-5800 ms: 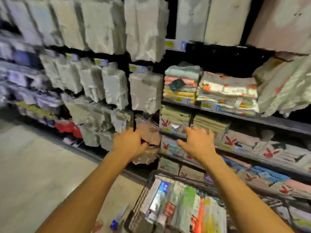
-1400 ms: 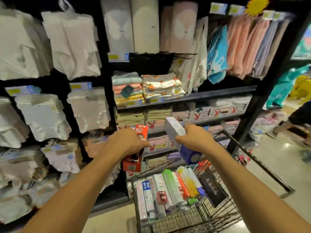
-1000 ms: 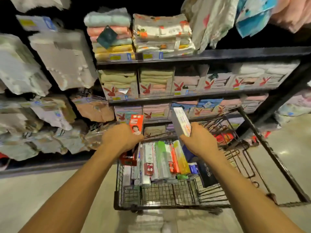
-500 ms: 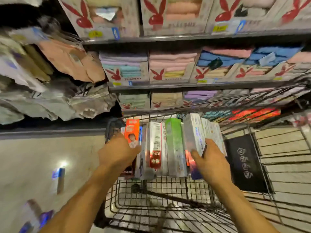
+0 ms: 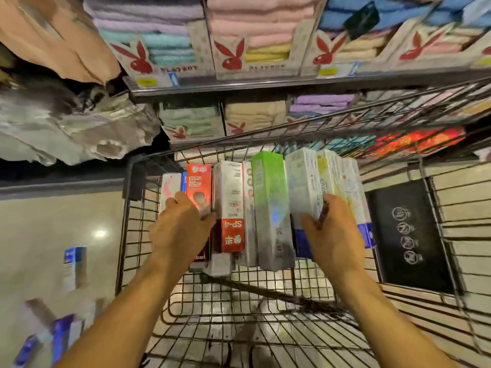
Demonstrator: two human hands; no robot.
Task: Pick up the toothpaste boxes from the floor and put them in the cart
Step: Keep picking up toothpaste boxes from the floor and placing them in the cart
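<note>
Both boxes are down in the cart now! The left hand has lowered the red box into the row's left end, grip still wrapped round it. The right hand slots the white-and-blue box beside the green box, still grasping. Letting go looks next, since more toothpaste boxes wait on the floor.

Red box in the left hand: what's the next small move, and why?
Probably let go with both hands. The left hand grips the red box and the right hand the white box, and both already sit in the cart. More toothpaste boxes lie on the floor at left.
</note>
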